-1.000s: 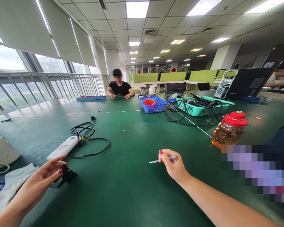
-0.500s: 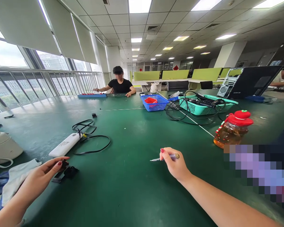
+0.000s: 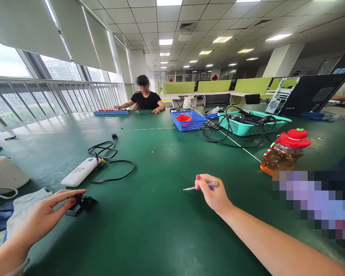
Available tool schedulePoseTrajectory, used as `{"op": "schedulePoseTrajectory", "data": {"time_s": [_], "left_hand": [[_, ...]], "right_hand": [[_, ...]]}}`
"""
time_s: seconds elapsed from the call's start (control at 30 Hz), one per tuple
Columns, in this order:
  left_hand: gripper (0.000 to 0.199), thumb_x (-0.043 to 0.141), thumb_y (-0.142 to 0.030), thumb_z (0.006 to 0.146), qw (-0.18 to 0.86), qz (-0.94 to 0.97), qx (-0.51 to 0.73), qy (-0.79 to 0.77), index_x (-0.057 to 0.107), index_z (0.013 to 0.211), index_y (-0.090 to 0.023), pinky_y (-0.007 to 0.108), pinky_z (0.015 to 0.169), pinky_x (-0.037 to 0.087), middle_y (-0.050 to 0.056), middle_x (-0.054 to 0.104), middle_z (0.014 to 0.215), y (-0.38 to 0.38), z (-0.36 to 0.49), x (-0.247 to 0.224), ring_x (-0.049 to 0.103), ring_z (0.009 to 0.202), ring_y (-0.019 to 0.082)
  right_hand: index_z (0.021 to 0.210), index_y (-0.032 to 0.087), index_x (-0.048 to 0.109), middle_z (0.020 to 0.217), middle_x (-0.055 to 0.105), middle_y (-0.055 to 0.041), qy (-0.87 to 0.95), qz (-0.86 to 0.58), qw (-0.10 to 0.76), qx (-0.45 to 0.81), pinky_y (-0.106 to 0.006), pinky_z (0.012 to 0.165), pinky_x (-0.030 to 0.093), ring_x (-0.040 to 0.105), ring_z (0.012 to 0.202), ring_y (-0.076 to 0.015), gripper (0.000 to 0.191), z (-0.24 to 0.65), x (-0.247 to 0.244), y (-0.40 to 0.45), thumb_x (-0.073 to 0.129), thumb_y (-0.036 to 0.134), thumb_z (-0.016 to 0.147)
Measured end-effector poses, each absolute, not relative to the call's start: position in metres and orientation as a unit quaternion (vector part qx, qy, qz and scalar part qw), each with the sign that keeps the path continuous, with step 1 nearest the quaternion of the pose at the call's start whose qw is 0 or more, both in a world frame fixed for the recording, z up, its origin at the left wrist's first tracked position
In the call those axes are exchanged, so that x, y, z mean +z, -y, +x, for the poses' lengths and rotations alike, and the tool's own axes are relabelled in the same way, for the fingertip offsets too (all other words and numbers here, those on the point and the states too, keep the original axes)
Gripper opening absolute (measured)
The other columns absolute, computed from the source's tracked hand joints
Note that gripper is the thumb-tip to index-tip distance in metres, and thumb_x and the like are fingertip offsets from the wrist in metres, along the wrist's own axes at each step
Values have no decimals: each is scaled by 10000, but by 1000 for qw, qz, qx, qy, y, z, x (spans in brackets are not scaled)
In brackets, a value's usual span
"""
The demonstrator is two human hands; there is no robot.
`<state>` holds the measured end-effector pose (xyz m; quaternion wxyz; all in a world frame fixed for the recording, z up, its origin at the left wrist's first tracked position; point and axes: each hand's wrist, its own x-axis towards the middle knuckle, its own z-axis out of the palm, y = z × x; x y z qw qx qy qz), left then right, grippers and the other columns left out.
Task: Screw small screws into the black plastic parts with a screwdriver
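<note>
My right hand [image 3: 214, 193] is closed around a small screwdriver [image 3: 192, 188], whose thin metal shaft points left above the green table [image 3: 149, 237]. Its clear handle, with a brownish end cap, shows past my fingers. At the lower left, the thumb and fingers of my left hand [image 3: 47, 212] pinch a small black part [image 3: 79, 199], partly hidden by them. Other black pieces [image 3: 87, 203] lie right beside it; I cannot make out whether they are joined to it. A grey-and-blue glove [image 3: 23, 205] lies under and behind my left hand.
A white power bank [image 3: 80, 171] with a black cable [image 3: 126, 176] lies beyond my left hand. Farther off stand a blue basket [image 3: 188, 124], a green basket [image 3: 238, 128] of cables and a red-lidded bottle [image 3: 283, 155]. A person [image 3: 146, 99] sits across the table.
The view has tilted down slightly. My left hand and the black part have shifted a little to the right; my right hand keeps the screwdriver in nearly the same place.
</note>
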<state>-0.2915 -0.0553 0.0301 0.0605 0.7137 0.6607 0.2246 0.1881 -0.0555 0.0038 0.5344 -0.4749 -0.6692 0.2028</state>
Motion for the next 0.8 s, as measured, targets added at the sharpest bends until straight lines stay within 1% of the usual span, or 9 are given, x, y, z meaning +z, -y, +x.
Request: {"op": "schedulePoseTrajectory", "data": {"time_s": [0.13,0.23,0.43,0.63,0.8], "left_hand": [[527,512,-642,766,80,746,220,-623,724,1098,-292,283,822,556,45,713,1135,55,-290,29,665,1021,246],[490,532,-596,787,101,766,211,-599,723,1104,-275,269,801,570,48,701,1164,55,-287,27,649,1075,255],[493,533,-606,781,101,767,208,-598,733,1084,-271,277,738,596,53,706,1153,55,-283,27,667,1050,275],[524,523,-623,776,101,763,195,-608,725,1098,-261,283,774,587,48,708,1155,53,-284,28,669,1047,269],[541,482,-643,787,76,764,175,-616,723,1101,-275,313,858,563,35,714,1142,50,-294,23,672,1041,265]], "right_hand": [[513,199,511,503,472,2,669,-476,534,202,-264,509,341,440,505,-123,548,188,3,56,417,558,916],[511,200,511,508,485,-1,669,-475,536,199,-267,516,350,454,513,-127,544,188,3,55,417,548,918],[508,201,515,513,506,-4,668,-474,537,199,-269,524,366,472,523,-132,539,188,3,55,426,542,916],[508,201,511,504,489,1,668,-473,538,202,-268,525,355,458,512,-127,530,188,2,54,430,528,918],[505,199,508,500,473,2,663,-472,540,213,-272,544,367,463,524,-132,522,189,0,53,436,513,916]]}}
